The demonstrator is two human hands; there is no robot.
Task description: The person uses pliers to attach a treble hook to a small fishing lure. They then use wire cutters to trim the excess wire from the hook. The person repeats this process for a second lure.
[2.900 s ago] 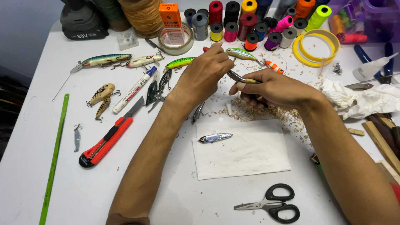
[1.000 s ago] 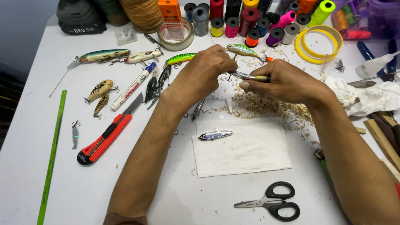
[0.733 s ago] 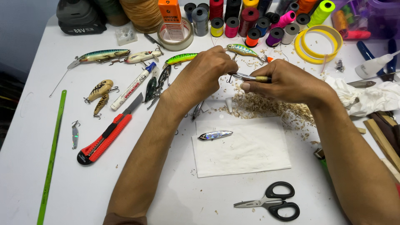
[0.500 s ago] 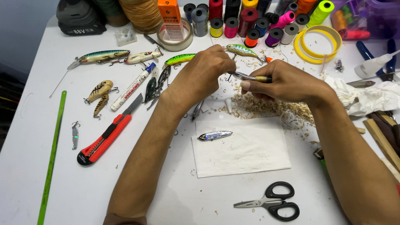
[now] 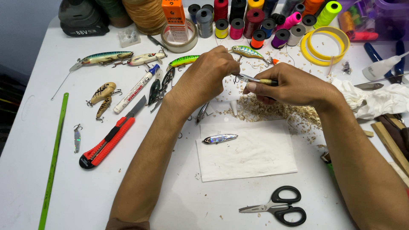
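My left hand is closed around a small fishing lure, of which only a treble hook shows below the fingers. My right hand grips small pliers with a yellow handle, their metal tips touching the lure at the hook. Both hands hover over a heap of wood shavings. A silver holographic lure body lies on a white paper sheet just in front of my hands.
Several painted lures lie at the left with a white marker, a red utility knife and a green ruler. Thread spools and tape rolls line the back. Black scissors lie in front, crumpled tissue at right.
Almost nothing differs: both hands stay together over the shavings, with the pliers still at the lure's hook.
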